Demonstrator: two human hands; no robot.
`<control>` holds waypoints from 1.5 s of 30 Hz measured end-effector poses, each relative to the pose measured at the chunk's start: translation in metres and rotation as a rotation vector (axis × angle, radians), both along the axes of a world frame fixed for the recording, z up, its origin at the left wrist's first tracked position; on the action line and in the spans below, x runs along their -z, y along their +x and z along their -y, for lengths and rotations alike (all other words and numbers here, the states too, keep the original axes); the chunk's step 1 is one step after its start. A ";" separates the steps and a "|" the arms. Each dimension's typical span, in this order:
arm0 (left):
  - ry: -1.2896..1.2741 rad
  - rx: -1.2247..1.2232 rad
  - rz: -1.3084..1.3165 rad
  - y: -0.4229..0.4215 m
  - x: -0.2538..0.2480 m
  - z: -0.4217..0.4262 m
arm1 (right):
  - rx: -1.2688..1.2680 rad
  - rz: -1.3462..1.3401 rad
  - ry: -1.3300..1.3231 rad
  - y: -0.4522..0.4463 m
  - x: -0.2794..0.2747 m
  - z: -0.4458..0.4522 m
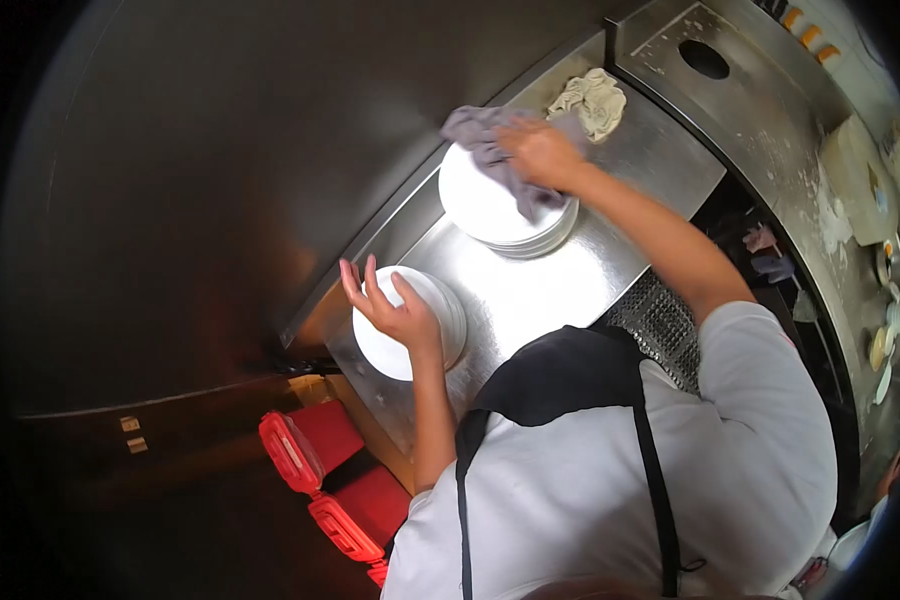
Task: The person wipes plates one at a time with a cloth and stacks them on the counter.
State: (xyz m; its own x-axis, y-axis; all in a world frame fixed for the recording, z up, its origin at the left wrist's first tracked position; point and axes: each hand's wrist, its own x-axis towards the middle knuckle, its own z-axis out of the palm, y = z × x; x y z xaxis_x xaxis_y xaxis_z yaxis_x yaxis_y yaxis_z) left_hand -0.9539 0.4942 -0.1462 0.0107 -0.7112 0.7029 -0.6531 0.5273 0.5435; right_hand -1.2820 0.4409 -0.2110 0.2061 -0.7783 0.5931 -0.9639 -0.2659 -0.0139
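Apparently, wiping is the step in hand: the right hand (pixel 542 155) grips a crumpled grey fabric cloth (pixel 472 130) against a stack of round white plates (pixel 473 201) on the shiny metal surface (pixel 530 290). The left hand (pixel 408 322), open with spread fingers, is at a second white plate stack (pixel 380 350), contact unclear. Another pass would call for light, level pressure.

White short-sleeved shirt (pixel 570 490), black apron (pixel 570 380), 2 straps (pixel 656 480).
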 end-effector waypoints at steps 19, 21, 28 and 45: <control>0.435 0.046 0.681 -0.128 0.038 0.147 | 0.259 0.751 -0.096 0.009 0.026 -0.111; 0.522 0.031 0.631 -0.125 0.021 0.141 | 0.284 0.824 -0.161 0.013 0.031 -0.108; 0.670 0.502 -0.210 -0.091 0.037 0.124 | 0.189 1.221 -0.278 0.007 0.034 -0.085; 0.233 -0.055 -0.214 -0.014 -0.010 -0.028 | -0.566 2.427 1.103 0.144 -0.058 -0.145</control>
